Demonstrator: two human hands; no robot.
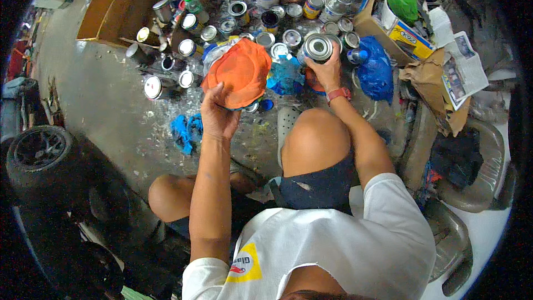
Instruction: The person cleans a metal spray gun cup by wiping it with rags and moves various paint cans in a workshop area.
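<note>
My left hand (217, 115) is closed on an orange cloth (242, 72), which is held up and spread in a rounded shape. Other cloth in white and blue shows along its edge. With my right hand (326, 71) I grip a metal paint can (318, 48) by its side; its round top faces up. Between the two hands lies a crumpled blue cloth (286, 75). A bit of orange material (314, 81) shows below the can, partly hidden by my right wrist. Another blue rag (186, 132) rests on the floor left of my left forearm.
Several paint cans (268, 21) crowd the floor ahead. An open cardboard box (108, 11) stands far left, and a filled box (383, 28) far right beside a blue plastic bag (375, 72). Newspaper (465, 69) lies at the right. A wheel (41, 149) is at the left.
</note>
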